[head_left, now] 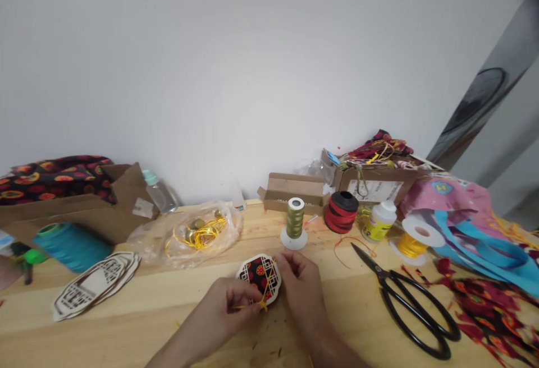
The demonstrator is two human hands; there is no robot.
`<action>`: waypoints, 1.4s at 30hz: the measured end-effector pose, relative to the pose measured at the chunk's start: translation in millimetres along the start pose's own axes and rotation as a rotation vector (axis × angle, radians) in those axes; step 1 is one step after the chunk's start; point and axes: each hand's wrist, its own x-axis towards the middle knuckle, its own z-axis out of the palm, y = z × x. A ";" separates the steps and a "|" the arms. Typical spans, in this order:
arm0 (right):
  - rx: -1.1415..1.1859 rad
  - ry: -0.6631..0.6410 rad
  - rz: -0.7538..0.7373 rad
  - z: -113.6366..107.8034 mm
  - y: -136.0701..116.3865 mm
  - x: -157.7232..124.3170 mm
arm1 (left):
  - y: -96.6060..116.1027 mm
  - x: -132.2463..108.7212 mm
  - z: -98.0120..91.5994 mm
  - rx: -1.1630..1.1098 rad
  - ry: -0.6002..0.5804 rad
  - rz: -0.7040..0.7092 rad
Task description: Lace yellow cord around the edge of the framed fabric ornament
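A small wooden plaque (257,274) with a scalloped white rim, dark lattice cut-outs and red-and-black patterned cloth in its middle is between my hands, just above the table. Yellow cord (269,280) crosses its right side and gathers in a knot at the lower edge. My left hand (229,305) is closed, thumb and forefinger pinching the yellow cord close to that knot. Closed at the upper right rim, my right hand (301,284) grips the plaque, its fingertips by the cord's top end. The fingertips partly hide the plaque's edges.
Black scissors (404,295) lie at right beside patterned cloth scraps (484,306). Behind stand a green thread spool (295,225), red thread (340,214), a glue bottle (379,221) and a yellow spool (415,239). Leftward are wooden plaques (96,284), blue thread (69,244) and a plastic bag (147,239).
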 end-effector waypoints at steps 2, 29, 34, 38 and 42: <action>-0.023 0.010 -0.005 0.8 0.7 -0.5 | -2.6 0.5 -0.3 -0.019 0.016 -0.029; -0.090 0.011 -0.006 4.0 -3.0 -1.4 | 17.8 -9.9 1.1 0.051 -0.026 0.109; -0.067 0.014 -0.023 2.6 -6.3 0.3 | 20.3 -13.6 -1.3 0.121 0.042 0.090; -0.039 -0.003 -0.005 1.1 -3.9 1.0 | 14.7 -14.4 -3.6 0.166 0.036 0.102; -0.044 0.004 0.004 4.9 -0.6 1.8 | 6.4 -11.1 -6.1 0.268 -0.036 0.187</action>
